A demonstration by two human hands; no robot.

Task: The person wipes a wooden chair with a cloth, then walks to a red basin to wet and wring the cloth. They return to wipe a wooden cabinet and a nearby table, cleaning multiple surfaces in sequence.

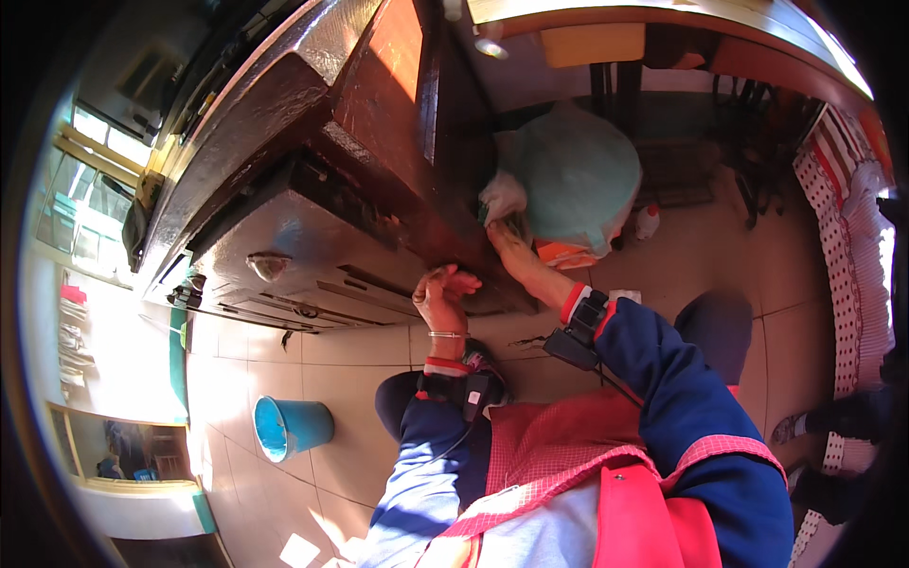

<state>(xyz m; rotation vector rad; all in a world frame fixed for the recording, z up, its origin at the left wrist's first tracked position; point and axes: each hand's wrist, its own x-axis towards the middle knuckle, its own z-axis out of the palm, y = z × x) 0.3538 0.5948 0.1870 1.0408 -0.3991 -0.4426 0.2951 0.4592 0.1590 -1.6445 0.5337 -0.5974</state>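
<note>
A dark brown, glossy wooden cabinet (322,227) with a carved front fills the upper left. My left hand (443,292) is at its lower corner, fingers loosely bent and apart, with nothing seen in them. Further right, my right hand (514,250) reaches along the cabinet's side. Its fingers close on a white crumpled bundle (504,196); whether this is cloth or plastic I cannot tell, and the fingertips are partly hidden. Beside that hand stands a round container with a pale green cover (579,175), above something orange (565,253).
A blue bucket (305,428) stands on the tiled floor to the left. A small white bottle (647,222) is on the floor beyond the covered container. Dark furniture legs are at the back right, near a patterned curtain (833,227). Another person's foot (788,429) shows at the right.
</note>
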